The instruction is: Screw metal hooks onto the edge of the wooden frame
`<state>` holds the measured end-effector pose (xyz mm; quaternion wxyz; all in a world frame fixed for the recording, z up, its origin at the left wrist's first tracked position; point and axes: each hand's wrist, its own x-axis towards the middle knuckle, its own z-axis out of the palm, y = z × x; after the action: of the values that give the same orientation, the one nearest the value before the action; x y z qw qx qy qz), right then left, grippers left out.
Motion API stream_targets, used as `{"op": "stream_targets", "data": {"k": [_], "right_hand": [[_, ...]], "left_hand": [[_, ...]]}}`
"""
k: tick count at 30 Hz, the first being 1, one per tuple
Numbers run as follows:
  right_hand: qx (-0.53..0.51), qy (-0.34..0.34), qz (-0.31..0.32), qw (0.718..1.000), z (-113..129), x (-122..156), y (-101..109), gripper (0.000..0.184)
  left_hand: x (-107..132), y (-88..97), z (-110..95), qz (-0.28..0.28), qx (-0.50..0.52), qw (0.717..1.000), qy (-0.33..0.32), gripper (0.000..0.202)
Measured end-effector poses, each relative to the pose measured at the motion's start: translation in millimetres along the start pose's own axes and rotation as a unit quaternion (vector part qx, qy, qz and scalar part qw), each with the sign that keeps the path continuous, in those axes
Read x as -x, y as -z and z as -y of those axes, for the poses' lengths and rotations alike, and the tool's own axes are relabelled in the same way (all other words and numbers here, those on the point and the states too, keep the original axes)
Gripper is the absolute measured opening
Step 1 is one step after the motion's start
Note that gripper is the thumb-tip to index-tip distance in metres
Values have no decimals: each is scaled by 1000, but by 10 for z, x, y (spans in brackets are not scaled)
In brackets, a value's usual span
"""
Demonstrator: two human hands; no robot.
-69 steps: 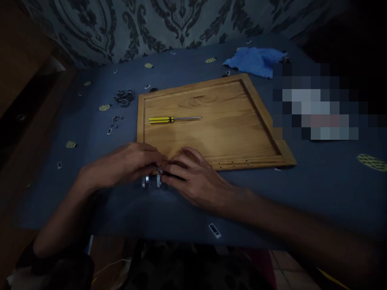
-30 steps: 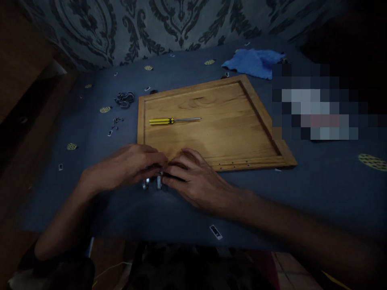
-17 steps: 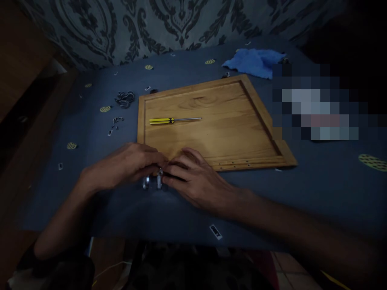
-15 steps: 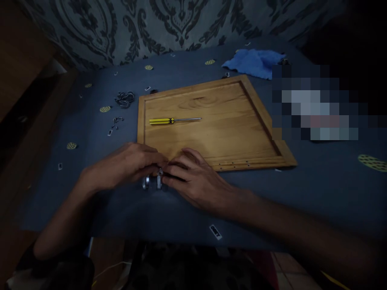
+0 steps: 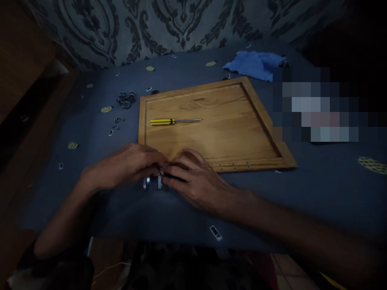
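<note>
At the near edge of a framed wooden board [image 5: 193, 141], my left hand [image 5: 130, 163] curls its fingertips down around a shiny metal hook [image 5: 160, 182]. The hook's two curved arms stick out over the near edge toward me; the rest of it is hidden under my fingers. From the other side my right hand [image 5: 193, 179] presses its thumb and fingertips against the same hook, its fingers bent over the board's frame. A screwdriver [image 5: 163, 121] with a yellow and black handle lies on the panel, its shaft pointing right.
Several metal hooks [image 5: 126, 98] lie in a pile left of the board, with small screws [image 5: 117, 121] nearer me. Dark holes [image 5: 234, 165] mark the near frame. A blue cloth [image 5: 254, 63] lies behind, on the blue patterned tablecloth [image 5: 127, 217]. A pixelated patch covers the right.
Both hands hold almost the same place on the hook. The view has shifted very slightly; the board and screwdriver have not moved on the table.
</note>
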<state>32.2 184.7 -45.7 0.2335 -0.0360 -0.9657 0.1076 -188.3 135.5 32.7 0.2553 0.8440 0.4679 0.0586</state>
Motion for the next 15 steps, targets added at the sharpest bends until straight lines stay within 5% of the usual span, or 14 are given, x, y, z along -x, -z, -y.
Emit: {"op": "stream_targets", "data": {"k": [15], "right_hand": [[-2,3,-11,1000,4,-1,-13,26]], "left_hand": [[21,9,0,11,17,1000,15,18]]}}
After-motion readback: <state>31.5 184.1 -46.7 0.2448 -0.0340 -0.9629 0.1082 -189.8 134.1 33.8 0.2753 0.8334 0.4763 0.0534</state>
